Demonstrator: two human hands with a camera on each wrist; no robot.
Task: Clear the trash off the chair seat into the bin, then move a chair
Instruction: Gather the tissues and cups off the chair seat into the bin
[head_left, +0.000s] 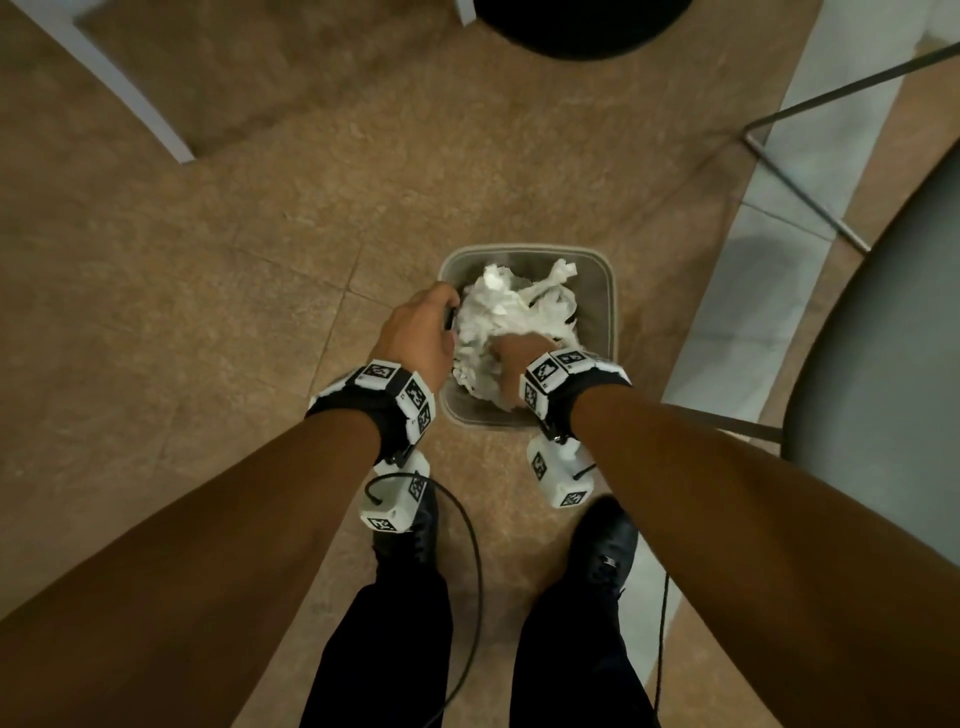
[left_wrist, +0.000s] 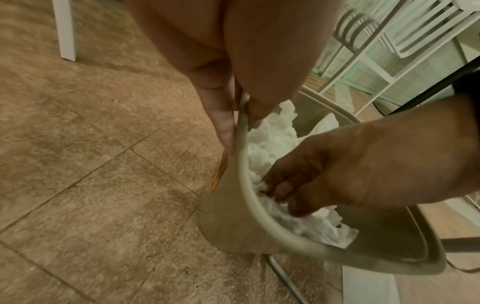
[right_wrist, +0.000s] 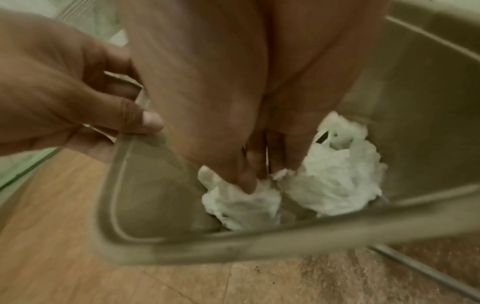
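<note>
Right hand (head_left: 511, 353) pressing paper trash (head_left: 498, 312) into bin (head_left: 605, 306)
Fingers extended; left hand (head_left: 415, 332) pinching rim; overfull, could spill or tip

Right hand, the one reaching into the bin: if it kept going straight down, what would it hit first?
The right hand points down into the bin, fingertips already on the crumpled white paper. That paper comes first; the bin's floor probably lies below, hidden.
</note>
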